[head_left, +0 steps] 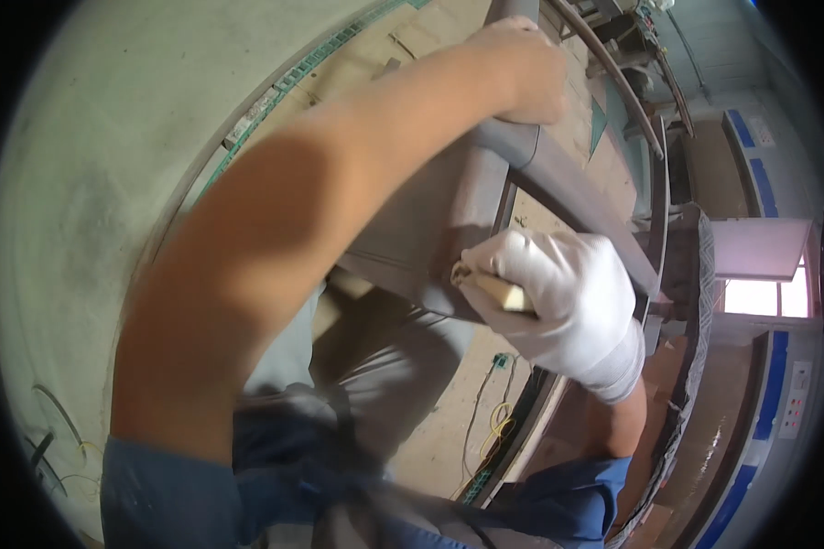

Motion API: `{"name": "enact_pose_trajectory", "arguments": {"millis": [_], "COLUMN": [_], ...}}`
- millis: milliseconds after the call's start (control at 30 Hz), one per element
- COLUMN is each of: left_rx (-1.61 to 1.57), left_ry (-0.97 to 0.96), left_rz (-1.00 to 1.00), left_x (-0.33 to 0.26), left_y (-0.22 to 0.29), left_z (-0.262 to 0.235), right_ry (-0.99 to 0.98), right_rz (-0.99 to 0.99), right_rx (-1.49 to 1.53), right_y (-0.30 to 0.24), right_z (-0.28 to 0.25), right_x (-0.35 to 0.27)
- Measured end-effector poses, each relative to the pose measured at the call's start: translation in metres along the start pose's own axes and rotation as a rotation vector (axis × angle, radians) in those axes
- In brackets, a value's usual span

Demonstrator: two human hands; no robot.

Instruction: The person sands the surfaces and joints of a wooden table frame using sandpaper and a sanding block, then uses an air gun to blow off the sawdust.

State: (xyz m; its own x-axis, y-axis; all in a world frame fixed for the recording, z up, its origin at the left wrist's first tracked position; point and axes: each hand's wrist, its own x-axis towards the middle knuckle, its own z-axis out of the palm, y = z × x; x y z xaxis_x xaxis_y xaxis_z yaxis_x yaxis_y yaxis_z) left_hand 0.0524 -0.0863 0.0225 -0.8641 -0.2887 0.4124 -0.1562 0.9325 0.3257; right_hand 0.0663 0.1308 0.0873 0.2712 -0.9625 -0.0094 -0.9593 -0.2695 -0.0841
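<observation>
A dark grey-brown piece of wooden furniture point(572, 188), with rounded rails meeting at a corner, lies in front of me. My left hand point(526, 73), bare, is curled over its far rail just beyond that corner; the fingertips are mostly hidden. A white knitted glove covers my right hand point(558, 297), whose fingers are closed around a small pale cream block point(504, 295). That block sits close to the nearer rounded end of the wood point(449, 270); I cannot tell whether they touch.
Grey-trousered legs point(403, 366) are below the wood. A yellow cable point(499, 425) lies on the floor, near a green-edged strip point(476, 485). More curved wooden parts point(613, 78) stand at the far right. Blue-striped grey cabinets point(769, 384) and a bright window point(769, 297) are on the right.
</observation>
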Motion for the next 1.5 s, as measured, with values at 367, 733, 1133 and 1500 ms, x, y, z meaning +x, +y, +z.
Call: {"name": "enact_pose_trajectory", "arguments": {"millis": [367, 733, 1133, 1500], "left_rx": [0.017, -0.234, -0.223, -0.167], "left_ry": [0.176, 0.302, 0.221, 0.318], "left_rz": [0.240, 0.196, 0.291, 0.347], "left_x": [-0.006, -0.011, -0.008, -0.013], "left_y": [-0.001, -0.005, 0.008, -0.033], "left_z": [0.001, 0.005, -0.012, 0.005], "right_ry": [0.006, 0.143, 0.111, 0.065], "right_rz": [-0.062, 0.105, 0.222, -0.096], "right_rx": [-0.077, 0.029, 0.156, -0.124], "right_y": [-0.011, -0.002, 0.010, -0.019], "right_z": [0.014, 0.000, 0.002, -0.005], "right_x": [0.022, -0.014, -0.008, 0.026]}}
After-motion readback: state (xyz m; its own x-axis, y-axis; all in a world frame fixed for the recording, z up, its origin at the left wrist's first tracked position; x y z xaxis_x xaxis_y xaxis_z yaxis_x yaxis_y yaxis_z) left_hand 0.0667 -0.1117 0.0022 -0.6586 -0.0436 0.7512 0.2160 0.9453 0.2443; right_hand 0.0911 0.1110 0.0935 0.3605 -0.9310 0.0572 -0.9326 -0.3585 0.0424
